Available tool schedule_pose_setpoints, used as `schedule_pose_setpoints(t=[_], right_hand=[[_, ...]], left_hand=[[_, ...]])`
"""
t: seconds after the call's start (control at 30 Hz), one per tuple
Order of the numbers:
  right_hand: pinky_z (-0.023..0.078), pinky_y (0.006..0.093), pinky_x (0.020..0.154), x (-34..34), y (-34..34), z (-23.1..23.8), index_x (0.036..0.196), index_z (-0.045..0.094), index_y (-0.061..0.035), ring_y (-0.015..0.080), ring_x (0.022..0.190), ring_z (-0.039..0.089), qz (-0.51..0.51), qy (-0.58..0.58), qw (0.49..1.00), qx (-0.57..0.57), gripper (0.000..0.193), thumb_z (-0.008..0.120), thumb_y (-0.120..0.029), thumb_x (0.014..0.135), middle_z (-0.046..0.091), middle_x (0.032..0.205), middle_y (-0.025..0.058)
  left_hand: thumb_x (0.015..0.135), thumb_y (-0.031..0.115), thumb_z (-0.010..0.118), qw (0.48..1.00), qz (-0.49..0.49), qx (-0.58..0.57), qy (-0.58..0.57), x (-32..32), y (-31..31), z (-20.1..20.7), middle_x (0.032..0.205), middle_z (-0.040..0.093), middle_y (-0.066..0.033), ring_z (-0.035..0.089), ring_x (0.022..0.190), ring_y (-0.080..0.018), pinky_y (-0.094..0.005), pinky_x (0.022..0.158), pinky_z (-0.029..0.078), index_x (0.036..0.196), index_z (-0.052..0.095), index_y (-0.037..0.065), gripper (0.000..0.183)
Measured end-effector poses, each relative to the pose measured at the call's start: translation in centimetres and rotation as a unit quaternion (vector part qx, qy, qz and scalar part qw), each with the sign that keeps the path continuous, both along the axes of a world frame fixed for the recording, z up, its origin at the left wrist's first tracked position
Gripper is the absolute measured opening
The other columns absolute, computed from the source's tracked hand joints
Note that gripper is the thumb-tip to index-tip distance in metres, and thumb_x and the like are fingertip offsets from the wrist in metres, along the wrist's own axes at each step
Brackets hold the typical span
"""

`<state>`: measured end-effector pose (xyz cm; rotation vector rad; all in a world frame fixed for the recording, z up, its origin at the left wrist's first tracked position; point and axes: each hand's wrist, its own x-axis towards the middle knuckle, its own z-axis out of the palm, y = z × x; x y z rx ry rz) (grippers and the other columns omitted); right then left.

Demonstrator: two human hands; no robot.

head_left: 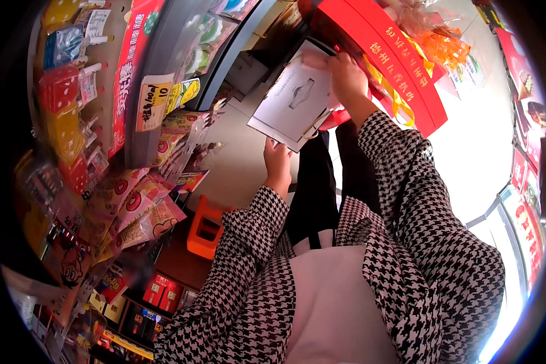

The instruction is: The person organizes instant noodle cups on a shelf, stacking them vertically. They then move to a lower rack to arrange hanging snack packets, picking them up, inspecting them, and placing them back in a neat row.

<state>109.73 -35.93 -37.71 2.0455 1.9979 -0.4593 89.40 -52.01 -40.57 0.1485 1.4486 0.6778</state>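
Observation:
A flat white paper bag (pixel 298 91) with a grey strap-like drawing on its face is tilted in front of me. A thin cord loop shows near its lower right corner. My left hand (pixel 278 159) pinches the lower edge, its fingers partly hidden behind the bag. At the upper right edge, my right hand (pixel 347 77) is closed on the bag, and some of its fingertips are out of sight. Just beyond my right hand is a big red gift box (pixel 388 57) with gold lettering and a yellow ribbon (pixel 400 109).
On the left, shelving (pixel 164 67) carries hanging snacks, and pink candy packets (pixel 133 200) stick out from it. An orange plastic stool (pixel 204 227) stands below. Orange-wrapped goods (pixel 443 48) lie at the upper right. A glass-fronted case (pixel 515 236) is at the right.

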Motion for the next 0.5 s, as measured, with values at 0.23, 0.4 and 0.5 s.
schedule_pose_setpoints(t=[0.23,0.4,0.5], right_hand=[[0.058,0.0411,0.081,-2.6,-5.2,-2.7,0.115,0.057,-0.0135,0.0283,0.107,0.064,0.043,-0.019,0.995,-0.087,0.027,0.06,-0.013,0.088,0.059,0.119,0.0085],[0.057,0.0387,0.071,-7.7,-9.2,-2.3,0.122,0.062,-0.0058,0.0253,0.092,0.07,-0.342,0.458,0.768,-0.29,0.033,0.048,-0.018,0.096,0.071,0.113,0.0065],[0.057,0.0335,0.072,-8.9,-11.1,-6.4,0.138,0.054,-0.0132,0.0209,0.088,0.07,-0.072,0.361,0.874,-0.318,0.047,0.056,-0.02,0.092,0.061,0.136,0.0024]], left_hand=[[0.095,0.012,0.051,0.999,-0.009,-0.016,0.044,0.6,-1.1,-0.5,0.156,0.026,-0.0158,0.041,0.133,-0.0233,-0.0353,0.094,0.047,0.155,0.024,0.007,0.066],[0.093,0.004,0.047,0.998,0.004,-0.054,0.03,0.2,-1.7,-1.0,0.158,0.021,-0.018,0.041,0.133,-0.0253,-0.0359,0.095,0.05,0.157,0.018,0.005,0.07],[0.093,0.004,0.046,0.999,0.005,-0.053,0.006,0.0,-1.5,-0.6,0.159,0.02,-0.0182,0.042,0.132,-0.0257,-0.036,0.095,0.05,0.156,0.017,0.004,0.069]])
